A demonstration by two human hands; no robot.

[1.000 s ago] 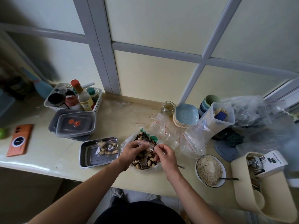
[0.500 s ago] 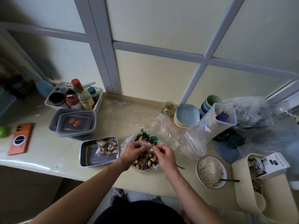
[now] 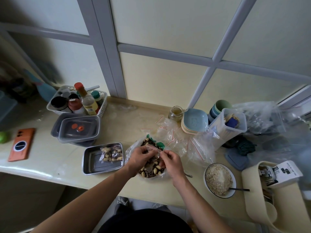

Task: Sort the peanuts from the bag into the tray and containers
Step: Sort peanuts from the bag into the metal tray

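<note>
Here: two hands, left hand [image 3: 140, 157], right hand [image 3: 171, 160], pinching one small bag [image 3: 154, 148]; one filled packet [image 3: 111, 154] in tray [image 3: 87, 161].

Peanut bag [image 3: 151, 167] lies open beside steel tray [image 3: 94, 167] holding a packet [image 3: 111, 153].

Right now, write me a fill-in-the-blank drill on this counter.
1. The small packed bag of peanuts lies in the ____ tray.
2. The spoon rests in the bowl of ____.
3. The left hand and right hand pinch a small clear ____.
Missing: metal; oats; bag
</note>
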